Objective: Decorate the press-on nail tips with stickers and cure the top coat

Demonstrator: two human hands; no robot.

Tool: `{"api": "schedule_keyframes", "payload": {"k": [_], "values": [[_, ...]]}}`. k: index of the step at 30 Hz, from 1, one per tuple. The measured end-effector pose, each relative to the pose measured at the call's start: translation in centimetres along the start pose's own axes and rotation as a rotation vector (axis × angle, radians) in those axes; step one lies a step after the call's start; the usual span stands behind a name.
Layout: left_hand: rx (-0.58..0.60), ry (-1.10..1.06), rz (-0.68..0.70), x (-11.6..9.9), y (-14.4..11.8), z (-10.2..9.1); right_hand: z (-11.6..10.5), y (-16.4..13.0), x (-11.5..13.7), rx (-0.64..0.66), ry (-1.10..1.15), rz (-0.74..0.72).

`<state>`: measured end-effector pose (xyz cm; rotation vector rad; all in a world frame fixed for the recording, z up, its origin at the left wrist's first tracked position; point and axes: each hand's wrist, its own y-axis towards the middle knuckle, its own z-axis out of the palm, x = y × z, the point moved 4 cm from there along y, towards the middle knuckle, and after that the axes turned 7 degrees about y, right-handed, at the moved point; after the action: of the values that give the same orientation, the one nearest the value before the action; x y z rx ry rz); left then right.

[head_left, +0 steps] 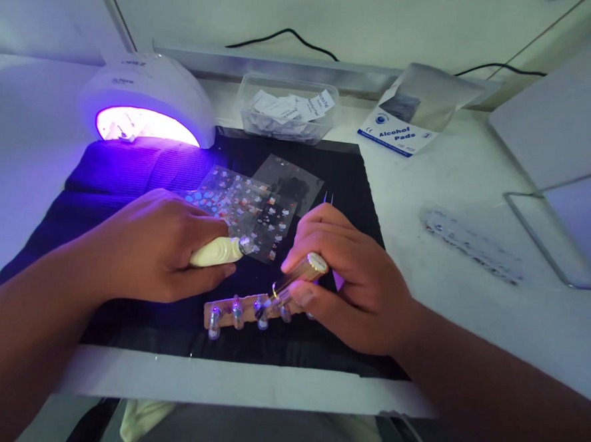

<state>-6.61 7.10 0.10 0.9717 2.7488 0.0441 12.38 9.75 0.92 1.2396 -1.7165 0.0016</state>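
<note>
My left hand (158,246) is curled shut around a cream-handled tool (218,251), its tip pointing toward my right hand (352,284), which pinches a small gold-capped brush bottle (299,278) with fingers closed, its lower end touching the strip of nail tips (242,311) lying just below and between both hands on the black mat (348,177). Beyond my hands I see nail sticker sheets (246,208), a glowing UV lamp (150,99) past the left one, and past the right a box reading "Alcohol Pads" (398,137).
</note>
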Motion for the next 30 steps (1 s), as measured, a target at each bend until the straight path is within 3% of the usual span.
{"api": "schedule_keyframes", "payload": {"k": [5, 9, 12, 18, 24, 30], "values": [[-0.011, 0.008, 0.019, -0.01, -0.02, -0.18, -0.52, -0.06, -0.17, -0.097, -0.029, 0.058], [-0.007, -0.001, 0.014, 0.07, -0.07, -0.2, -0.38, -0.04, 0.35, -0.003, 0.074, -0.028], [0.0, 0.0, 0.008, 0.05, -0.02, -0.13, -0.12, -0.04, 0.21, 0.027, 0.027, -0.032], [-0.008, 0.002, 0.008, 0.05, -0.03, -0.07, -0.62, -0.07, -0.59, -0.11, -0.028, 0.086], [-0.003, 0.003, 0.014, 0.07, -0.13, -0.08, -0.25, 0.01, -0.09, -0.01, 0.053, 0.007], [-0.004, 0.005, 0.009, 0.09, -0.2, -0.15, -0.81, -0.21, -0.54, -0.112, 0.019, 0.051]]}}
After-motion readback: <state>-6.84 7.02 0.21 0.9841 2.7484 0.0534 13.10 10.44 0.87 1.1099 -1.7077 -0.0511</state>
